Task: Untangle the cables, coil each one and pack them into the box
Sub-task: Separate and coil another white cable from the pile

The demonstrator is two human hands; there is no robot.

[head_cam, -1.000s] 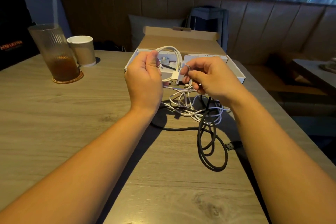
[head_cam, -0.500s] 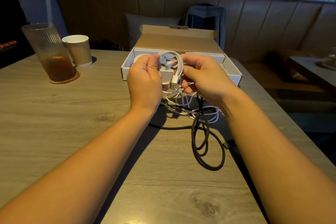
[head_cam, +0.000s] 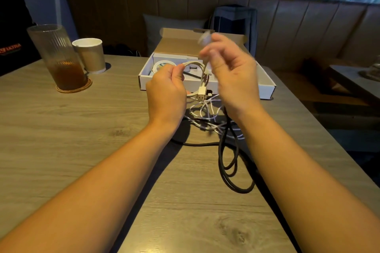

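L hand [head_cam: 166, 90] pinches thin white cable loop [head_cam: 197, 64] just before open white cardboard box [head_cam: 266, 91]; R hand [head_cam: 232, 76] blurred above box, grip unclear.

White cable [head_cam: 197, 63] at centre frame, thin white cords [head_cam: 205, 113] below it, black cable [head_cam: 230, 162] lower right of centre; box [head_cam: 265, 90] white with a plain brown cardboard lid; table [head_cam: 61, 129] grey-brown wood grain; upper left, ribbed clear glass [head_cam: 51, 47] of amber drink and tan paper cup [head_cam: 91, 57] with white rim

2 bare forearms, bare left hand [head_cam: 166, 92], bare right hand [head_cam: 236, 82]
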